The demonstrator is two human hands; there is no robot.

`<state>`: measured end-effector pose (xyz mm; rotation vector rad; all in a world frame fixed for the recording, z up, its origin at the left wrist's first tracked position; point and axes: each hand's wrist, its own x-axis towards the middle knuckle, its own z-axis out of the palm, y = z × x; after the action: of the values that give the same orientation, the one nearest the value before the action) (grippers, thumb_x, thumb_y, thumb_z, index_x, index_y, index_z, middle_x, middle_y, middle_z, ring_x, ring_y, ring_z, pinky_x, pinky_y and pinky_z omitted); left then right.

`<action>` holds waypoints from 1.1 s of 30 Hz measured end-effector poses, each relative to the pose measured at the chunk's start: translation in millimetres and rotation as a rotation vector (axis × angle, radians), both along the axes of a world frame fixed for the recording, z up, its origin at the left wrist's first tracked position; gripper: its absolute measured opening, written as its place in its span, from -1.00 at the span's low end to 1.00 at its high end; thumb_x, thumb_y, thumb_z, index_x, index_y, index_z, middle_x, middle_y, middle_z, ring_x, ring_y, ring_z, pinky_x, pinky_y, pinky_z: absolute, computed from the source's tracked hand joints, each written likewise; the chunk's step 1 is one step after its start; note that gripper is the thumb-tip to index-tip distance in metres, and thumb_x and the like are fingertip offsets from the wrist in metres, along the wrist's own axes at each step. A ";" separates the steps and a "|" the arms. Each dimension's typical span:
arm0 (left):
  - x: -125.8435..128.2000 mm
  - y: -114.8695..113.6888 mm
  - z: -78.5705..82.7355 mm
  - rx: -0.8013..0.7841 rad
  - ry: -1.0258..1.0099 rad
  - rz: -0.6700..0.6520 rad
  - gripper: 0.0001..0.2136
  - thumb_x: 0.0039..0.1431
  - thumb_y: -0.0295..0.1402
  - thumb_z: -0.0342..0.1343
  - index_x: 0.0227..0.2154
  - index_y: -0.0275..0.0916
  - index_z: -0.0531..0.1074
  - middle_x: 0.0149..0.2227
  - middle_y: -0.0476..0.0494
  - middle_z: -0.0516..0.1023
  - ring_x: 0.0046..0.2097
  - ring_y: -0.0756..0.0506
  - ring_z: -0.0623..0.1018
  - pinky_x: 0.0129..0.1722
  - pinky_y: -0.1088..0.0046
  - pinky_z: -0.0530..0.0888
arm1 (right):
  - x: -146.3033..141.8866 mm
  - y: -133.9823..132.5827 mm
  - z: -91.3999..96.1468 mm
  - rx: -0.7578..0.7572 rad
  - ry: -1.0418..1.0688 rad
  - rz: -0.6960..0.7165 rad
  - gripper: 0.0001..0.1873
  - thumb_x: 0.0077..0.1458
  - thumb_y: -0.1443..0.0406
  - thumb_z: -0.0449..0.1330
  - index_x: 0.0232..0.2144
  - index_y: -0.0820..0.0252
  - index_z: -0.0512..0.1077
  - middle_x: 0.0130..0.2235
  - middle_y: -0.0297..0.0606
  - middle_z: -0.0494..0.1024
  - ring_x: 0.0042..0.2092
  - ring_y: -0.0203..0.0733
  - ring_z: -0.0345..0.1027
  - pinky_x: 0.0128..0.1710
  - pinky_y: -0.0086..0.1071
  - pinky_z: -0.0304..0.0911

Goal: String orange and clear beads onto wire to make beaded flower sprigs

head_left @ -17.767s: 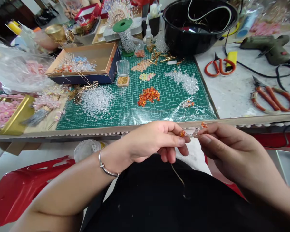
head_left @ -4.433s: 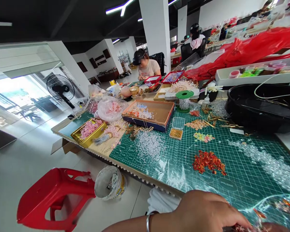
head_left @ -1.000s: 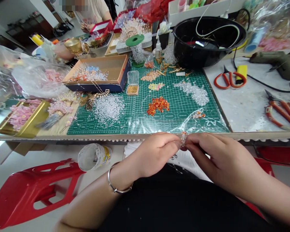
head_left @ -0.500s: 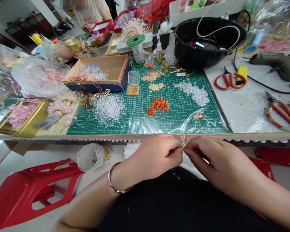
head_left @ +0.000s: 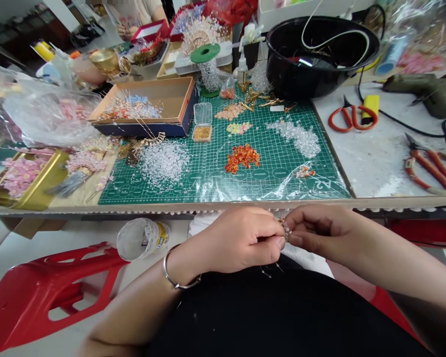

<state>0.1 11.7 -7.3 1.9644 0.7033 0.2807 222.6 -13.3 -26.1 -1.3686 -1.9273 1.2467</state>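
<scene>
My left hand (head_left: 250,235), with a silver bangle at the wrist, pinches a small beaded piece (head_left: 285,229) of clear and orange beads just in front of the table edge. The thumb and fingers of my right hand (head_left: 319,229) close on the same piece from the other side. Thin beaded strands (head_left: 269,271) hang below my left hand. On the green cutting mat (head_left: 208,186) beyond lie orange beads (head_left: 243,158), clear beads (head_left: 301,139), whitish beads (head_left: 163,161) and a small mixed cluster (head_left: 305,172).
A cardboard box (head_left: 178,104) and a green spool (head_left: 206,53) stand further back, beside a black basin (head_left: 319,59). Orange-handled pliers (head_left: 427,168), cutters (head_left: 351,119) and a glue gun (head_left: 423,89) lie right. A red stool (head_left: 26,297) and a white bucket (head_left: 136,240) are at lower left.
My right hand has turned and its fingers now pinch the beaded piece from the side. More of the dangling strands shows below my left hand. The view has shifted slightly.
</scene>
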 end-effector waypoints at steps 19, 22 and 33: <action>-0.5 -8.6 3.4 0.722 0.354 -0.058 -0.76 0.38 -0.44 -0.14 -0.33 -0.27 0.42 -0.37 -0.10 0.41 -0.37 -0.08 0.34 -0.38 0.32 0.25 | -15.8 -14.3 -7.5 -0.663 0.544 -0.276 -0.65 0.13 0.05 0.36 -0.48 0.16 0.42 -0.56 -0.50 0.18 -0.53 -0.38 -0.11 -0.57 -0.47 -0.11; -3.6 -7.1 1.1 0.812 0.298 -0.062 -0.80 0.36 -0.47 -0.10 -0.27 -0.28 0.43 -0.35 -0.10 0.42 -0.35 -0.09 0.33 -0.36 0.31 0.27 | -18.3 -15.0 -11.6 -0.802 0.640 -0.264 -0.55 0.05 -0.01 0.37 -0.52 0.12 0.27 -0.58 -0.57 -0.01 -0.55 -0.39 -0.30 -0.62 -0.47 -0.23; -8.5 -1.8 -5.3 1.015 0.228 -0.088 -0.79 0.40 -0.46 -0.06 -0.17 -0.29 0.50 -0.39 -0.06 0.42 -0.37 -0.09 0.34 -0.38 0.31 0.28 | -22.6 -22.1 -12.7 -0.763 0.634 -0.307 -0.59 -0.02 -0.01 0.43 -0.43 0.19 0.47 -0.55 -0.50 0.17 -0.56 -0.46 -0.23 -0.62 -0.48 -0.24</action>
<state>-8.5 9.8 -12.6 3.0212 0.6731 0.4121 200.0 -35.3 -38.8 -1.2819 -0.7966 2.0357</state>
